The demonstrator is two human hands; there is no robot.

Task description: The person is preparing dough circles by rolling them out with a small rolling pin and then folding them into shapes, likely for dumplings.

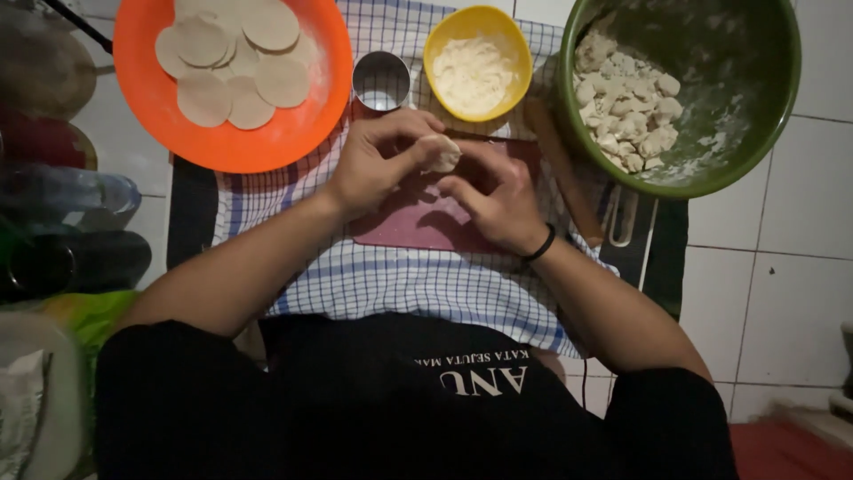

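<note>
Head camera view, looking down at a person seated on a white tiled floor (782,222) with a blue-and-white checked cloth (400,284) spread before them. At the cloth's middle lies a dark red cutting board (418,227). Above the board's far edge, the left hand (378,164) and right hand (498,200) meet around a small pale dumpling (442,153); the left fingers (404,124) curl closed over its top, pinching it, while the right fingers (462,178) press in from below and beside it. A black band (539,244) circles the right wrist. At the cloth's far left corner sits a round orange plate (231,133) carrying overlapping flat dough rounds (235,62). Just beside it, at the far edge, stands a small metal ring cutter (381,80), then a yellow bowl (444,40) of pale filling (475,76). At the far right corner, a large green bowl (755,107) holds a heap of finished floured dumplings (626,111). A wooden rolling pin (564,173) lies along the board's right edge.
</note>
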